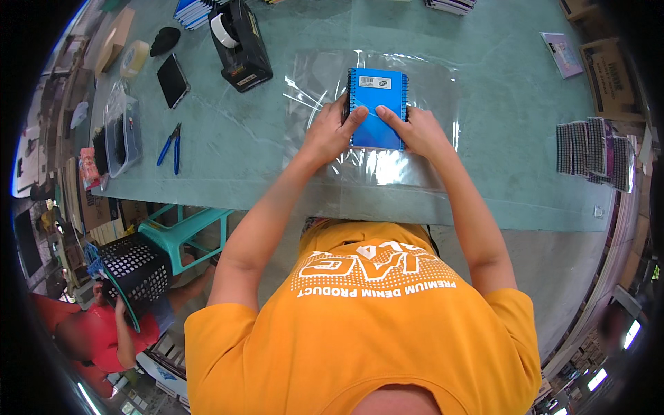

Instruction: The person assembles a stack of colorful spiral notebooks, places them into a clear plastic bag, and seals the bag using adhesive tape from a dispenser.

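I have the blue spiral notebook (pixel 375 131) in view over the middle of the bench (pixel 505 138), above a clear plastic sheet (pixel 317 72). Its long axis runs almost straight away from the wearer's body, with the short edge bearing a white label (pixel 375 82) at the far end. Dark wire coils show along both long sides.

I see the left hand (pixel 326 135) and right hand (pixel 425 133) gripping it from either side: thumbs flat on the cover, tips angled inward and slightly apart, the other fingers curled around the edges and mostly hidden from me. I cannot tell whether the notebook rests on the sheet or is held just over it. Blue-handled cutters (pixel 169 149) lie well to the left.
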Demonstrator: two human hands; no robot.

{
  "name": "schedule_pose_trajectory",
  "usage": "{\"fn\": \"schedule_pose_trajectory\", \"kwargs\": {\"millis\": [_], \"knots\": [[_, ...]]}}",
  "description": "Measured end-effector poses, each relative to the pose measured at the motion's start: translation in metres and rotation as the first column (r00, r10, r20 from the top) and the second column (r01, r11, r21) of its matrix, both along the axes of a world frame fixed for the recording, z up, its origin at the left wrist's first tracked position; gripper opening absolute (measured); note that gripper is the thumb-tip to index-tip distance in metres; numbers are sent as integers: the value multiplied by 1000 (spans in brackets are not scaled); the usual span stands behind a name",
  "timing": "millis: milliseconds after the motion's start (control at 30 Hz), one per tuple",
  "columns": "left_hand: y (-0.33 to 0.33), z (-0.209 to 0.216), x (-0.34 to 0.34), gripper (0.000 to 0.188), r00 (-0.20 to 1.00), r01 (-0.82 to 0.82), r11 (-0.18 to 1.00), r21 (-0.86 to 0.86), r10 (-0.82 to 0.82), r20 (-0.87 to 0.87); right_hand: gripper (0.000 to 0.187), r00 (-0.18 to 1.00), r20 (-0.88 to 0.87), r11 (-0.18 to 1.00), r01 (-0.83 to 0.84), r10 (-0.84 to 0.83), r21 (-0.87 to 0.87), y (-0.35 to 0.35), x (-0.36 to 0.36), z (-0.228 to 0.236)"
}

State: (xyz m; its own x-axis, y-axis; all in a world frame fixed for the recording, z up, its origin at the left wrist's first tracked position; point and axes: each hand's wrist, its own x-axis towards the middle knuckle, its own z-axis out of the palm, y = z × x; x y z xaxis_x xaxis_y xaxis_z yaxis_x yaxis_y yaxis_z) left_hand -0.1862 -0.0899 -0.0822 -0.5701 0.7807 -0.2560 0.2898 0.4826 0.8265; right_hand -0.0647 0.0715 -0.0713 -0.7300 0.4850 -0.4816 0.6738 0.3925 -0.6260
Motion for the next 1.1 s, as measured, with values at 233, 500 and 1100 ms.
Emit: {"fn": "schedule_pose_trajectory", "kwargs": {"millis": [233, 500, 1100], "knots": [[-37, 28, 42, 24, 902, -387, 850, 358, 429, -44, 42, 848, -432, 837, -457, 308, -300, -36, 69, 142], [48, -35, 146, 25, 829, 265, 953, 144, -149, -540, 42, -27, -991, 23, -999, 130, 31, -96, 110, 196], [4, -8, 127, 23, 835, 379, 878, 294, -187, -518, 29, 793, -258, 751, 340, -553, -566, 29, 57, -10]]}}
